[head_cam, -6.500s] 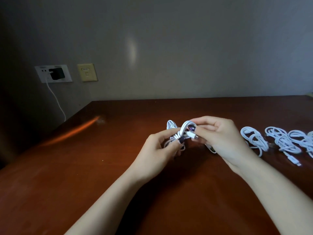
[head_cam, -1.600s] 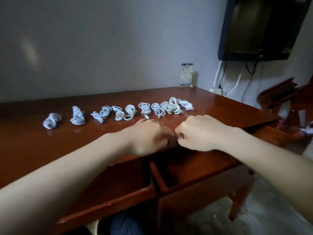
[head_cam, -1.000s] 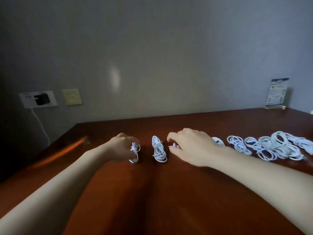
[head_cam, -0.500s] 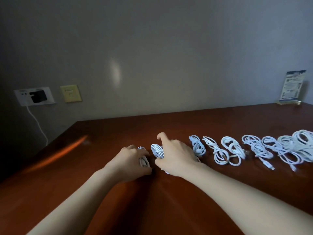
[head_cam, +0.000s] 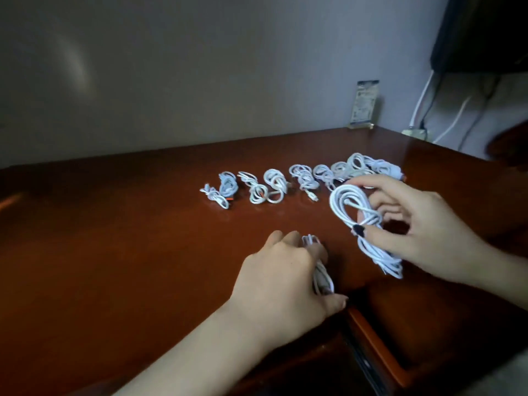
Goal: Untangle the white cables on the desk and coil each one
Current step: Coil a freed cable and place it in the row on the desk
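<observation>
While the right hand (head_cam: 423, 227) holds a coil (head_cam: 383, 260) lifted off the desk (head_cam: 128, 238), thumb and curled fingers pinching it near its middle, the left hand (head_cam: 283, 281) sits knuckles-up, low at the desk's near edge. Its fingers are curled round a second bundle (head_cam: 323, 278), which shows at its right side, between the two hands. Beyond both hands a row of coiled cables (head_cam: 273, 181) lies on the desk, its right end passing just behind the right hand's fingertips. Farther beyond the right hand a card (head_cam: 365, 104) stands by the wall. Below the right wrist a drawer (head_cam: 377, 347) stands open.
</observation>
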The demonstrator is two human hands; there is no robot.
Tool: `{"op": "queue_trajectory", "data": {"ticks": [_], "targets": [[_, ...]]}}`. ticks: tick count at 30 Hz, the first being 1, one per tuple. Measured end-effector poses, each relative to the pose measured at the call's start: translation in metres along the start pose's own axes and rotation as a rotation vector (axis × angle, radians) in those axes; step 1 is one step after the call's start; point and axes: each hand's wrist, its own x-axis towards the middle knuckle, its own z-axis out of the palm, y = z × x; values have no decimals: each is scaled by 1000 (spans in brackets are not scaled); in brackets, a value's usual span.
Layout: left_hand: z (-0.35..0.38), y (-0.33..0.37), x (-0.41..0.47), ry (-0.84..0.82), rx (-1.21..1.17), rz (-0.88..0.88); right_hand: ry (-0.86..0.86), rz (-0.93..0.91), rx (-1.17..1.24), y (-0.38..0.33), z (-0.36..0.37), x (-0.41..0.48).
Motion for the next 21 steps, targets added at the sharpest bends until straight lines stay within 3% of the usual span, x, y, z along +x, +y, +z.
{"op": "queue_trajectory", "data": {"ticks": [5, 11, 15, 21], "targets": [[35, 52, -8, 18, -106, 92, -41, 31, -268, 37, -30, -71], [64, 79, -12, -26, -219, 145, -128, 72, -212, 63, -32, -90], [65, 86, -14, -105, -175, 77, -335, 228, -204, 62, -34, -93], [66, 99, -13, -194, -99, 64, -347, 268, -246, 57, -38, -109]]}}
